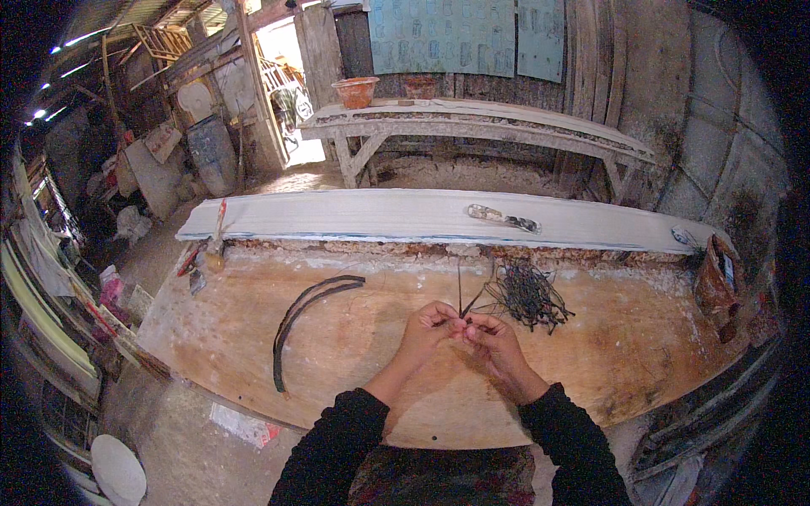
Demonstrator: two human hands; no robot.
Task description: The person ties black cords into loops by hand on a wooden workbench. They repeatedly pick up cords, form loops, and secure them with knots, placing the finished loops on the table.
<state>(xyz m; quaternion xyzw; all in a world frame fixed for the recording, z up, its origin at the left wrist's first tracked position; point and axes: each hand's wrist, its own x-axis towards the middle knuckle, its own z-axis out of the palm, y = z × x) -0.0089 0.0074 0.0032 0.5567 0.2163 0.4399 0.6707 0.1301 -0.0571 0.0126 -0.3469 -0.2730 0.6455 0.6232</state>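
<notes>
Left hand [429, 325] and right hand [494, 335] meeting fingertip to fingertip at centre frame, both pinched shut on thin dark stiff strands [467, 299] rising toward 12 o'clock from the fingers. Just beyond, at 1 o'clock of the hands, a tangled heap of the same thin dark strands [527, 295], lying on the worn brown wooden worktop [363, 354]. At 9 o'clock of the hands, well apart, a long curved dark strip [304, 316] lying flat. Along the far edge, a long pale grey plank [380, 215] bearing a small flat tool [504, 218]. At 12 o'clock farther back, a weathered wooden bench [472, 126] carrying an orange clay pot [355, 91].
</notes>
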